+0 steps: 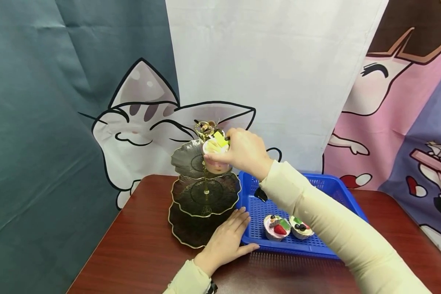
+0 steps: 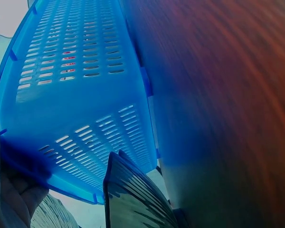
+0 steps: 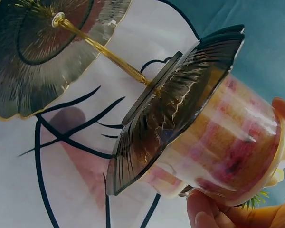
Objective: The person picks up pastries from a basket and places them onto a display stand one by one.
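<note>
My right hand [image 1: 248, 151] grips a clear dessert cup [image 1: 217, 157] with layered pink and yellow cake and yellow fruit on top. It holds the cup at the top plate [image 1: 185, 159] of a three-tier dark, gold-edged stand; in the right wrist view the base of the cup [image 3: 232, 147] meets the plate's rim. Behind it, part of a second layered cup [image 3: 164, 180] shows. My left hand [image 1: 226, 241] lies with extended fingers at the near left corner of a blue plastic basket [image 1: 248, 200], thumb over its front edge.
Inside the basket stand two cupcakes, one with a strawberry [image 1: 277, 227] and one with dark berries [image 1: 301, 227]. The stand's middle plate [image 1: 183, 196] and bottom plate [image 1: 180, 224] sit left of the basket on the reddish wooden table [image 1: 132, 245]. A cartoon-printed curtain [image 1: 279, 73] hangs behind.
</note>
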`<state>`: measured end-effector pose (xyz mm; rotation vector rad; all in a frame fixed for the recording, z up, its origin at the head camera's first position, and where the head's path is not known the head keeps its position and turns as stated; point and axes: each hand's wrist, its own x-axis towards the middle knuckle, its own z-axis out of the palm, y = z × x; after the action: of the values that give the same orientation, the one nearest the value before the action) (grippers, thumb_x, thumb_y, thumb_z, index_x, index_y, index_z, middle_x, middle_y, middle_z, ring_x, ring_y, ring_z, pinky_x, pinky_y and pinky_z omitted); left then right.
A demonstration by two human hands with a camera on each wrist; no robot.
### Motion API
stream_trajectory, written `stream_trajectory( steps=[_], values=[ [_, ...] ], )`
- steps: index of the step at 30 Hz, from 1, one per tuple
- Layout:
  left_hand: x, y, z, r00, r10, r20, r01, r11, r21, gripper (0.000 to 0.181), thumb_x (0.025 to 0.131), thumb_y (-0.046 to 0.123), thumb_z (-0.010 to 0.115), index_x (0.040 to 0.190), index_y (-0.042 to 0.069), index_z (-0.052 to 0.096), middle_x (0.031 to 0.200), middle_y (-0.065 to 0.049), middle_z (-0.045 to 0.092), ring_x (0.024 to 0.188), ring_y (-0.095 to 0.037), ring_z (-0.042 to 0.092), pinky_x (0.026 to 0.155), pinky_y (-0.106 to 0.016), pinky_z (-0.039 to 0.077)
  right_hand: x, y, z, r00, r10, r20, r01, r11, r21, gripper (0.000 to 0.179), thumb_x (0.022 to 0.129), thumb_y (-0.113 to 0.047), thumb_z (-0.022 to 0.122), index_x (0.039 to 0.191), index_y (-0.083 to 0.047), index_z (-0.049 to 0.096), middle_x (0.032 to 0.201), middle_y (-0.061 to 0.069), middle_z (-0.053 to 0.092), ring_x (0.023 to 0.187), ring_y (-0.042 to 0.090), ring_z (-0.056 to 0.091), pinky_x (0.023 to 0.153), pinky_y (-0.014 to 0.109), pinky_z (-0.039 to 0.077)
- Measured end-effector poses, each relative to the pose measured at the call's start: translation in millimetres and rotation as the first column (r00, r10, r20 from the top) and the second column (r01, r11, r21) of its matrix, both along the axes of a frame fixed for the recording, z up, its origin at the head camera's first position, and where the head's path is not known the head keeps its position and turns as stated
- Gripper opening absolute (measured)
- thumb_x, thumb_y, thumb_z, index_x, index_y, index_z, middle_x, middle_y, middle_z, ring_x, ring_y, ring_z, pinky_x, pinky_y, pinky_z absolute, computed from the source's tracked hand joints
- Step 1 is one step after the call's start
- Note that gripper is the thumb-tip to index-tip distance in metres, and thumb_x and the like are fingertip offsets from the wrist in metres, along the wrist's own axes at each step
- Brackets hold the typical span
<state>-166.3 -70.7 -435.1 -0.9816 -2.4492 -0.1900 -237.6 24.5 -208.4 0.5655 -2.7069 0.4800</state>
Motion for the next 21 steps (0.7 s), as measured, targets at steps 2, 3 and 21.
stream_trajectory(
  steps=[2,3,21],
  values=[
    [0.2,0.2,0.3,1.0,0.003,0.008,-0.003,1.0,-0.009,0.068,0.087,0.061,0.055,0.128,0.006,0.061,0.135,-0.007,0.06,0.138,-0.021,0.044,0.116,-0.03,0.035,-0.4,0.0,-1.2,1.0,-0.004,0.008,0.004,1.0,-0.003,0.06,0.068,-0.072,0.067,0.083,-0.015,0.058,0.075,-0.001,0.06,0.065,0.018,0.058,0.05,0.031,0.045],
    [0.3,0.3,0.3,1.0,0.005,0.011,-0.005,1.0,-0.011,0.068,0.087,0.061,0.055,0.128,0.006,0.061,0.135,-0.007,0.06,0.139,-0.021,0.043,0.117,-0.03,0.035,-0.3,-0.1,-1.6,1.0,-0.006,0.01,0.006,1.0,-0.004,0.06,0.067,-0.072,0.067,0.084,-0.015,0.059,0.076,-0.001,0.061,0.066,0.018,0.058,0.051,0.032,0.045],
    [0.0,0.5,-1.5,1.0,0.005,-0.016,-0.005,1.0,-0.004,0.069,0.086,0.061,0.056,0.128,0.006,0.061,0.134,-0.008,0.06,0.137,-0.021,0.045,0.115,-0.03,0.037,1.7,-0.6,-6.5,1.0,-0.015,0.005,0.015,1.0,-0.001,0.067,0.067,-0.076,0.065,0.093,-0.015,0.06,0.082,-0.003,0.06,0.068,0.016,0.058,0.053,0.032,0.046]
  ],
)
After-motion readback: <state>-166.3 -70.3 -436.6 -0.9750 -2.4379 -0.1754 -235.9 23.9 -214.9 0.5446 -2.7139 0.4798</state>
